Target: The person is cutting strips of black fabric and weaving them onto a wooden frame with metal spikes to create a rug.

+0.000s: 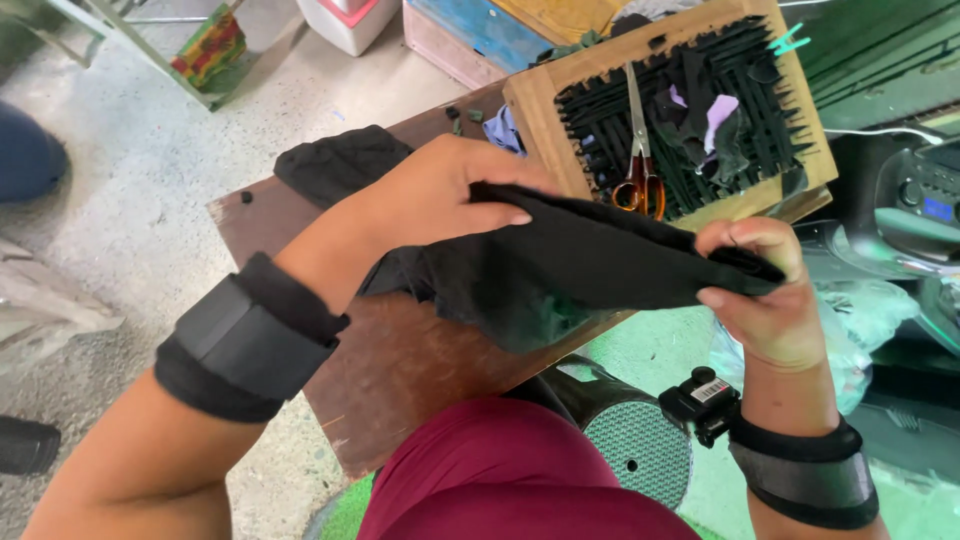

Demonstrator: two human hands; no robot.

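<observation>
My left hand [440,195] grips one end of a black piece of cloth [570,265], thumb pressed on its top edge. My right hand [765,290] pinches the other end, so the cloth is stretched between both hands above a brown wooden board [400,370]. Both wrists wear black bands. Behind the cloth stands a wooden frame [535,100] strung with black strips, with orange-handled scissors [640,150] and purple and black scraps lying on it.
More black cloth [340,160] lies on the board's far corner. A dark cylinder with a mesh face [635,455] sits below my right hand. Clear plastic [860,320] lies at right, boxes at the top, concrete floor at left.
</observation>
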